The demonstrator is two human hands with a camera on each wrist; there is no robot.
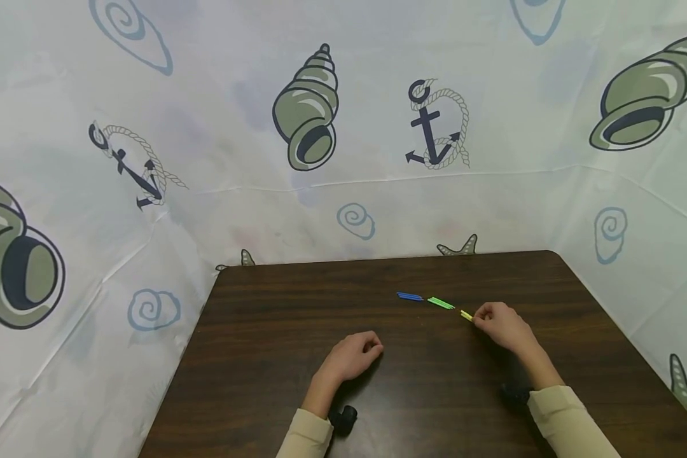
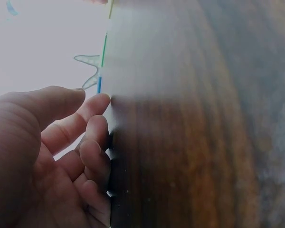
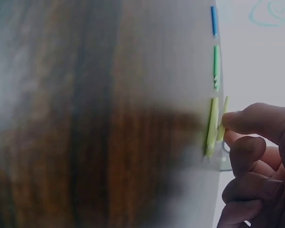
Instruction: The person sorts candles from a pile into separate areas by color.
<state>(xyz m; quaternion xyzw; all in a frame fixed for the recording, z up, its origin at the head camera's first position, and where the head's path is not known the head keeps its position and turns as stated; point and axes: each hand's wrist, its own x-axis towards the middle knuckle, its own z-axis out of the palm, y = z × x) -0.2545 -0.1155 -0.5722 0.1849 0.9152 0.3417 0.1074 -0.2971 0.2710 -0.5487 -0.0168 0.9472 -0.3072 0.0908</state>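
Note:
My right hand (image 1: 502, 326) is at the right end of a row of short coloured sticks, pinching a thin yellow stick (image 3: 223, 124) between thumb and index finger. Beside that stick, more yellow (image 3: 212, 127) lies on the table. Farther left come a green group (image 1: 441, 303) and a blue group (image 1: 409, 296), each of a few sticks side by side. They look like small thin candles, but the kind is not certain. My left hand (image 1: 353, 355) rests on the table, nearer to me and left of the row, fingers loosely curled around nothing.
The dark wood table (image 1: 275, 318) has its far edge just behind the row. A white cloth (image 1: 229, 216) printed with shells and anchors hangs behind and at both sides. A black wrist device (image 1: 344, 420) sits under the left wrist.

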